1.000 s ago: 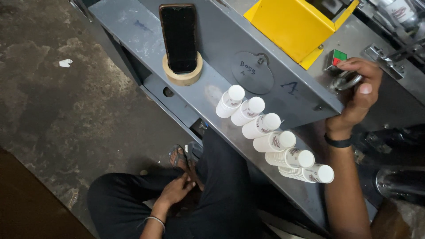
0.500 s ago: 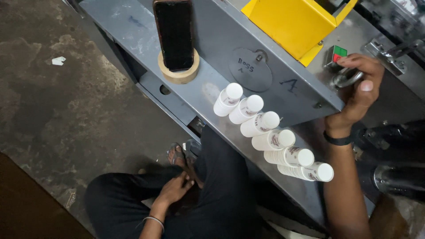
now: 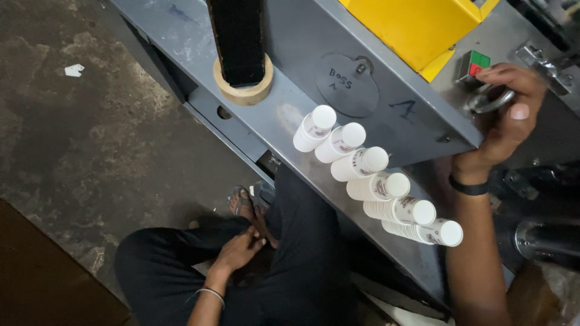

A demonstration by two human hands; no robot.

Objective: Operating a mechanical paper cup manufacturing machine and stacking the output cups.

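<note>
The right hand is curled around a metal ring handle, just below a red-and-green switch. The left hand rests loosely on the lap. Six stacks of white cups lie between the hands.

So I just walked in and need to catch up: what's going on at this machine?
A seated person works at a grey metal machine. Their right hand grips a metal ring handle beside a red-and-green switch. Their left hand rests near their foot. Six stacks of white paper cups lie in a row along the machine's ledge.
</note>
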